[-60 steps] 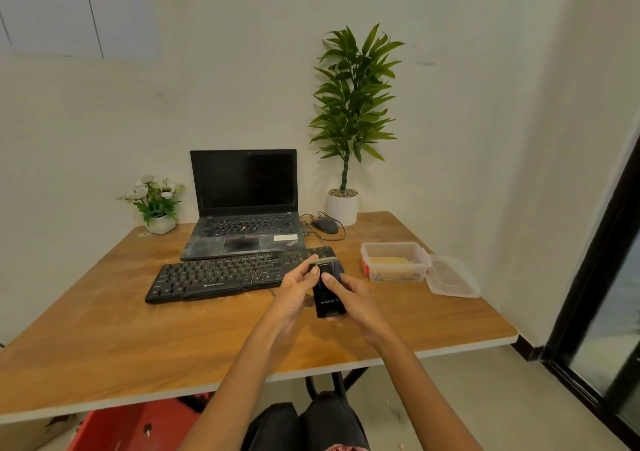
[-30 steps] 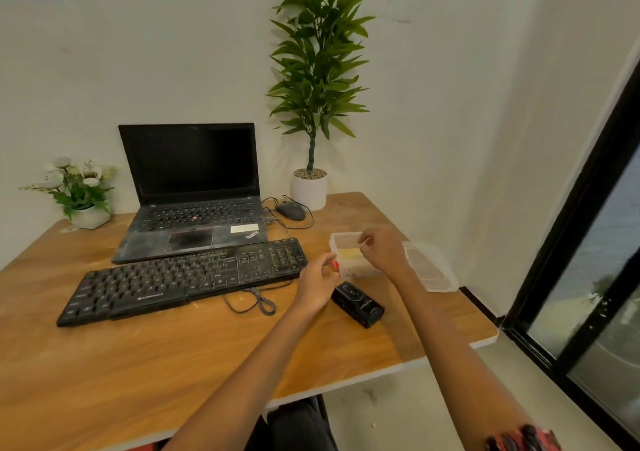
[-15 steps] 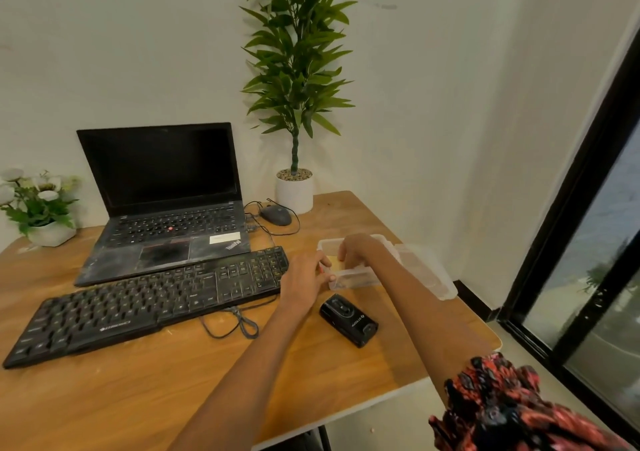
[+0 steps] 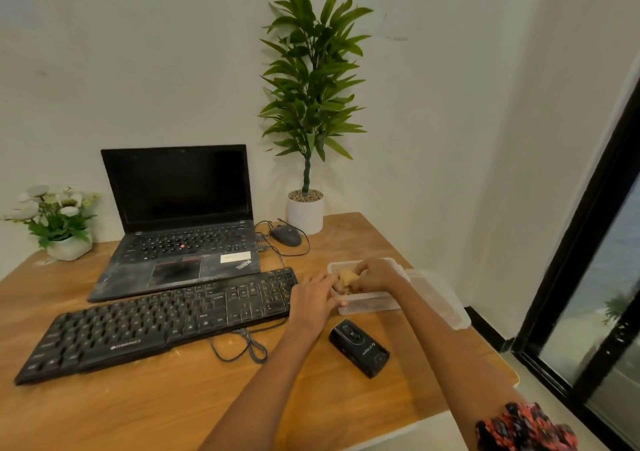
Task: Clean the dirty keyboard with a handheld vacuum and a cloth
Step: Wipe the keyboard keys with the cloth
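- On the right side of the wooden table (image 4: pixel 145 412), your right hand (image 4: pixel 375 274) reaches into the clear plastic box (image 4: pixel 369 306), fingers curled round the tan cloth (image 4: pixel 346 279) bunched inside it.
- Your left hand (image 4: pixel 311 300) rests against the box's near-left corner with fingers laid fairly straight, apparently to steady the light box so it does not slide as the cloth comes out; whether the fingertips hook the rim, you cannot tell.
- You have the small black handheld vacuum (image 4: pixel 358 352) lying on its side just in front of the box, free of both hands but within easy reach.
- Left of your hands, the dirty black keyboard (image 4: pixel 156 322) lies slantwise across the table, its cable (image 4: pixel 242 346) looped loosely at the front edge.
- Behind the keyboard stands a dusty open laptop (image 4: pixel 180 228), with a mouse (image 4: pixel 285 235) and a potted plant (image 4: pixel 306 159) at its right.
- Beside the box, the loose lid (image 4: pixel 440 298) lies near the table's right edge, out of your way.
- By the look of it, wiping comes next.
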